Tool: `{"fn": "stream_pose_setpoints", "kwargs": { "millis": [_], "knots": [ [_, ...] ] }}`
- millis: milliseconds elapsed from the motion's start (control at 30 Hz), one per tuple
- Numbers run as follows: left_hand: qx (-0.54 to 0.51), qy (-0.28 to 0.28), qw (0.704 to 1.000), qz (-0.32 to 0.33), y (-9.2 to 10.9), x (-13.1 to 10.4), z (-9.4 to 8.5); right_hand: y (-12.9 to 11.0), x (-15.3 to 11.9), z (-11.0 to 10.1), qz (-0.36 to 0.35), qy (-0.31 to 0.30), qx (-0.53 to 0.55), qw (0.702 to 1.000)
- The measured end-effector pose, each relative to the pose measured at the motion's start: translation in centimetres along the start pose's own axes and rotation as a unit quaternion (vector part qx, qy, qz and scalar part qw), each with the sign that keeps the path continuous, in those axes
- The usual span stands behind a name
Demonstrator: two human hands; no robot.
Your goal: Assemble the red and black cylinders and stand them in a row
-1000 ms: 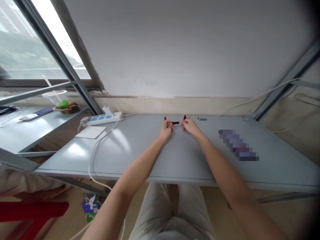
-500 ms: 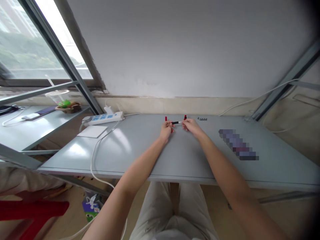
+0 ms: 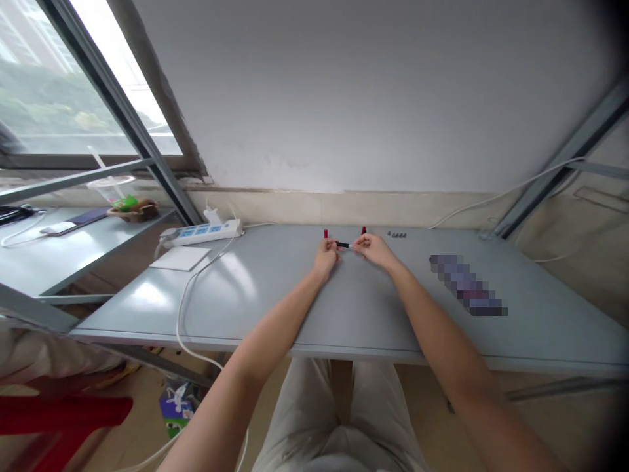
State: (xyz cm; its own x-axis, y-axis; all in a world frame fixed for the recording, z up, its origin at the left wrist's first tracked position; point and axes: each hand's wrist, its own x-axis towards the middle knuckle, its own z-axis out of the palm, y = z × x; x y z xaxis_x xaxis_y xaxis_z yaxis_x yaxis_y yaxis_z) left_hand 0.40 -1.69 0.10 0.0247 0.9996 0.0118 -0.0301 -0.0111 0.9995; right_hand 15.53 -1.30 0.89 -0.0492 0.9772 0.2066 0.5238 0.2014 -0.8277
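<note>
Black rod was held roughly level above the grey desk, toward its wall side, between the two hands. Left hand: fingers closed about the rod's left end. Right hand: fingertips drawn together at the rod's pale, thin right end; too small to tell whether they gripped it. One red piece showed just behind the left hand, a red-and-dark piece just behind the right. Small dark pieces lay in a short row right of the right hand. Farther right and nearer the person: a pixelated object, identity unreadable. Well left: white flat slab, with a power strip behind it.
</note>
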Motion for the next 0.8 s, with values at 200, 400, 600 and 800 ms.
{"fn": "stream_pose_setpoints", "kwargs": {
  "millis": [200,400,600,800],
  "knots": [
    [0.013,0.005,1.000,0.009,0.28,-0.44,0.06,0.54,-0.06,0.15,-0.061,-0.001,-0.102,0.993],
    [0.008,-0.007,1.000,0.020,0.22,-0.48,0.02,0.47,-0.23,0.22,-0.080,-0.005,-0.171,0.982],
    [-0.006,0.006,1.000,0.021,-0.01,-0.14,0.00,0.23,-0.17,0.19,-0.115,-0.017,-0.183,0.976],
    [-0.018,-0.043,0.998,0.037,0.21,-0.59,0.01,0.05,-0.18,0.12,-0.098,-0.014,-0.219,0.971]
  ]
}}
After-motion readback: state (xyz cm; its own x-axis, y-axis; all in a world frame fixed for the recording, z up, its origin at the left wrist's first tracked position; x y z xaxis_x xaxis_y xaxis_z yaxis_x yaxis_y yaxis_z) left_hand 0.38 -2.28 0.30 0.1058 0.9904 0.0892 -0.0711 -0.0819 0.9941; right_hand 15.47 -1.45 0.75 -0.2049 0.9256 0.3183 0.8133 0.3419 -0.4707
